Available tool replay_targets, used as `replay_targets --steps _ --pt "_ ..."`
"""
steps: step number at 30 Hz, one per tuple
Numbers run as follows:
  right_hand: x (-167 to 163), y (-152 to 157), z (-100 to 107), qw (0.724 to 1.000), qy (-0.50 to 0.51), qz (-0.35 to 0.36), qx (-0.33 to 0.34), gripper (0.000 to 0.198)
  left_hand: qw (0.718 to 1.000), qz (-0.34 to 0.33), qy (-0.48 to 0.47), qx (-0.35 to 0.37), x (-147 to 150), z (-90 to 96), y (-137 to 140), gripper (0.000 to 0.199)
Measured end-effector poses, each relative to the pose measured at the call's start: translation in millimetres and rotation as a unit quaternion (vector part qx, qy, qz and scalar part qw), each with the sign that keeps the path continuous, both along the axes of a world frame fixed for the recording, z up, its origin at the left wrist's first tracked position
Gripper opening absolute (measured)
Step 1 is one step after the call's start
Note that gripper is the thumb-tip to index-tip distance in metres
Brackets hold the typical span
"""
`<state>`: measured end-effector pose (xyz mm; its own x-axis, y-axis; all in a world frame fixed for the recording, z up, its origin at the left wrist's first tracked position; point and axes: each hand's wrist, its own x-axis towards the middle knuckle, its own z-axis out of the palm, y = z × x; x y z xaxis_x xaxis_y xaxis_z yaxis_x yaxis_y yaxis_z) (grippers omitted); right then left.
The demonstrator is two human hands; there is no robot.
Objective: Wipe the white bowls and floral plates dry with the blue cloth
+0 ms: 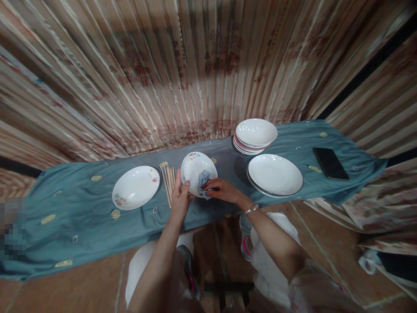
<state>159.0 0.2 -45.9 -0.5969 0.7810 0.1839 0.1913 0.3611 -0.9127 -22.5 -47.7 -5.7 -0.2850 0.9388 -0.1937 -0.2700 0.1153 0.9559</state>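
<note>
My left hand (181, 191) grips the left rim of a white floral bowl (192, 169), thumb over the edge, tilting it toward me above the table. Pinched in my right hand (223, 190) is a bluish-grey cloth (204, 180), pressed against the bowl's inner right side. Just left of my left hand lie several wooden chopsticks (168, 180). Beyond them sits a white oval-looking plate (136, 188) with flower prints. To the right of my right hand is a short stack of white plates (275, 174).
A stack of white bowls (256, 131) stands near the table's back edge. A black phone (330, 163) lies at the right end. The teal patterned tablecloth (87, 204) covers the narrow table. Behind it hangs a pleated curtain (195, 78).
</note>
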Motion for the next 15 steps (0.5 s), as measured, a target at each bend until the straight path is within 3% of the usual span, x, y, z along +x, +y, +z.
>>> replay_targets --steps 10,15 --pt "1.2 12.2 -22.4 0.967 -0.152 -0.134 0.152 0.024 0.999 -0.015 0.034 -0.002 1.0 5.9 -2.2 0.092" --pt "-8.6 20.1 -24.3 0.952 -0.173 -0.186 0.171 0.028 0.999 -0.023 0.045 0.000 -0.3 2.5 -2.1 0.097"
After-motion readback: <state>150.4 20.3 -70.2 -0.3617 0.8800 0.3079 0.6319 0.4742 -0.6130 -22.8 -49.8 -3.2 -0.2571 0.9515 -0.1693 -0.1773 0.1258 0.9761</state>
